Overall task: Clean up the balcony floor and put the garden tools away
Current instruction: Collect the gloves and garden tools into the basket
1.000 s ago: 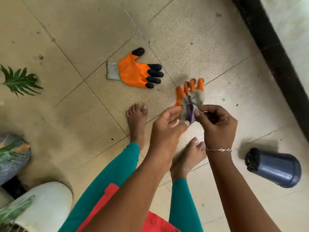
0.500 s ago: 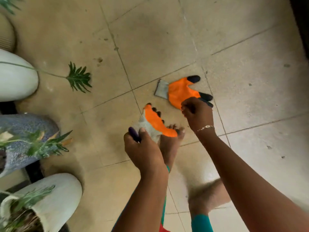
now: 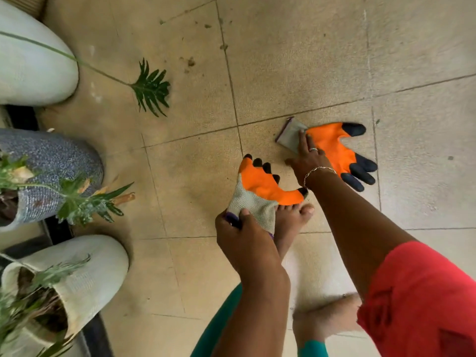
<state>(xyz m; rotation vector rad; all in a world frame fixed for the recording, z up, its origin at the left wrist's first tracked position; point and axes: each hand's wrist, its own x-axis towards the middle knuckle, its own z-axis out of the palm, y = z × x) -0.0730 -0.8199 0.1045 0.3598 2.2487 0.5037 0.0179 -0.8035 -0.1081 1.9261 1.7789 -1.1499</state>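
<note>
The left hand [image 3: 247,235] grips the first glove [image 3: 262,186] by its cuff. Farther right, the right hand [image 3: 307,161] rests straight fingers on the second glove [image 3: 332,148], which lies on the floor.

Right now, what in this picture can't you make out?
Head view, all of these:
- Right hand on the floor glove: its own back hides whether the fingers grip or only touch.
- Held glove: the cuff's end is covered by the left hand gripping it.
- Pots: cut off by the left edge.
- Specks on the floor: too small to identify.
- Rear foot: blurred.
</note>
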